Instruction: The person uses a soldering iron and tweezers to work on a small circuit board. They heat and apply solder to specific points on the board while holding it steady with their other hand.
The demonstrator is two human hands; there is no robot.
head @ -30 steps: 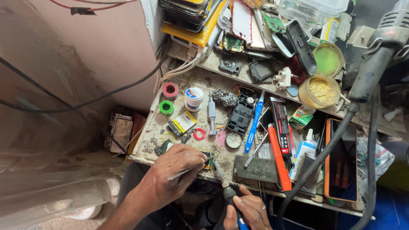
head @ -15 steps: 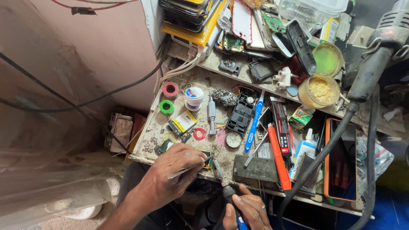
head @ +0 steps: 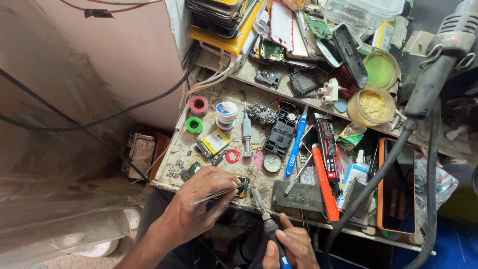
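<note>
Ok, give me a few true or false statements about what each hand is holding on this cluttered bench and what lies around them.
1. The left hand holds thin metal tweezers pointing at a small green circuit board. True.
2. The right hand has its grip on a blue toothbrush. False: it holds a dark-handled soldering iron; the blue toothbrush lies on the bench, untouched.
3. A red tape roll sits above a green tape roll in the picture. True.
4. The orange-cased phone lies beside the left hand. False: it lies at the bench's far right side.
</note>
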